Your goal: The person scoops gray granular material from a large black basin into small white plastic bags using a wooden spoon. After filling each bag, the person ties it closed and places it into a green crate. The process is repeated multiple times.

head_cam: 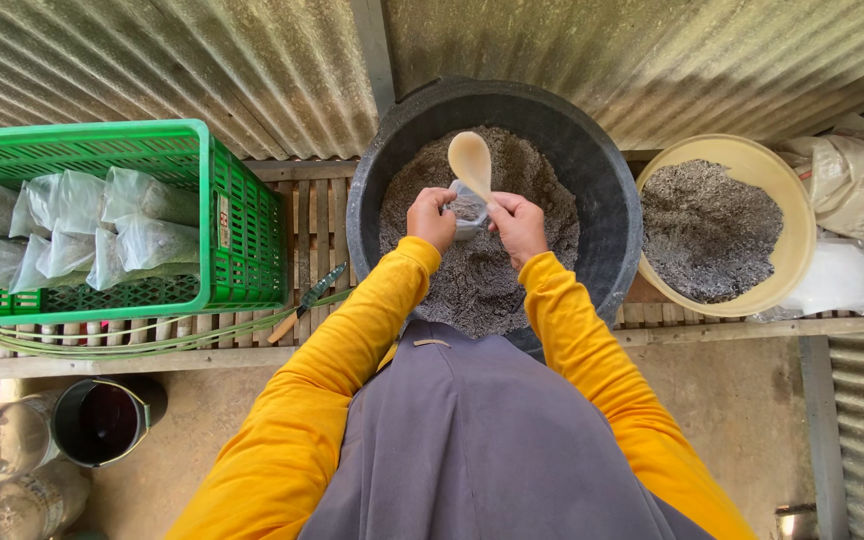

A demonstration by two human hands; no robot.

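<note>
A big black tub stands on a slatted wooden bench, partly filled with a grey granular mix. Over its middle my left hand pinches the edge of a small clear plastic bag that holds some of the mix. My right hand grips the bag's other edge and a pale beige spoon, whose bowl points up and away from me. Yellow sleeves cover both my arms.
A green plastic crate at the left holds several filled clear bags. A yellow basin of grey mix sits at the right beside a sack. A knife lies on the bench. A dark bucket and clear bottles stand on the floor.
</note>
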